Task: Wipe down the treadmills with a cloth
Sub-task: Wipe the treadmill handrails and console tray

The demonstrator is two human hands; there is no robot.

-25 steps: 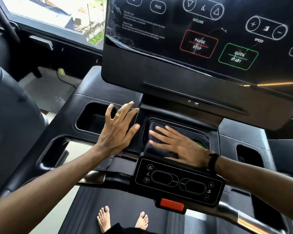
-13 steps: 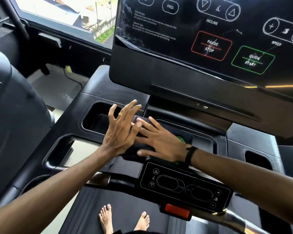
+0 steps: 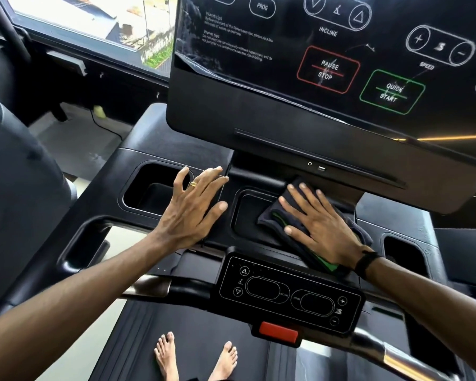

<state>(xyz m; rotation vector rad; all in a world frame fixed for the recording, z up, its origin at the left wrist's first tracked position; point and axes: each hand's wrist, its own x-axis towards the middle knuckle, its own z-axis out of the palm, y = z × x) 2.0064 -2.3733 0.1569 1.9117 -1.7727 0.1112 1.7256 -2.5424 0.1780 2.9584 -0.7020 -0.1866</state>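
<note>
Wiping cloth: one dark cloth with a green edge, spread over the right half and near rim of the centre tray of the treadmill console.
Right hand: one, right hand lies flat on the cloth with fingers straight and spread, pressing it down; a black band circles the wrist.
Left hand: one, left hand rests palm down on the console deck between the left cup holder and the centre tray, fingers extended and holding nothing; a gold ring sits on one finger.
Cup holders: two seen, one at the left edge of the console, one, the right cup holder, at the right edge.
Screen: one large display stands over the far edge of the console, showing PAUSE STOP in red and QUICK START in green.
Control panel: one small control panel on the handlebar at the near edge, just below the cloth, with one red safety tab under it.
Feet: two bare feet stand on the belt.
Window: one window at the far left.
</note>
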